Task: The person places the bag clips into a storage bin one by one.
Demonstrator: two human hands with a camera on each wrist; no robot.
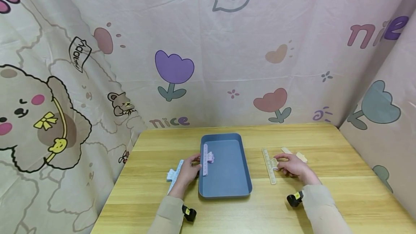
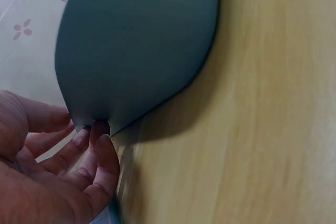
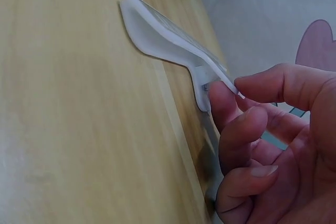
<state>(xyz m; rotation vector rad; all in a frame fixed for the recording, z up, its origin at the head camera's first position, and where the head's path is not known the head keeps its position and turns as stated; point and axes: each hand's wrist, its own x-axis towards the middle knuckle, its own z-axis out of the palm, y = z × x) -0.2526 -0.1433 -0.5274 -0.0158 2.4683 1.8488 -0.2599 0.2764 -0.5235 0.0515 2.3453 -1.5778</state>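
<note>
A blue-grey rectangular tray point(image 1: 227, 180) lies on the wooden table, and my left hand point(image 1: 187, 172) holds it by its left side. In the left wrist view, curled fingers point(image 2: 107, 156) meet the tray's wall point(image 2: 142, 51). Inside the tray, along its left wall, is a lilac ruler-edged clip point(image 1: 205, 160). To the tray's right, my right hand point(image 1: 292, 165) pinches the handle of a pale yellow ruler-edged clip point(image 1: 268, 165) between thumb and fingers. The right wrist view shows this clip point(image 3: 157, 40) from its side, its long jaw resting on or just above the table.
A light blue ruler-edged clip point(image 1: 175, 174) lies left of the tray, partly covered by the left forearm. Behind the right hand lies another pale yellow clip point(image 1: 301, 157), partly hidden. A printed curtain point(image 1: 211, 107) stands behind the table's back edge.
</note>
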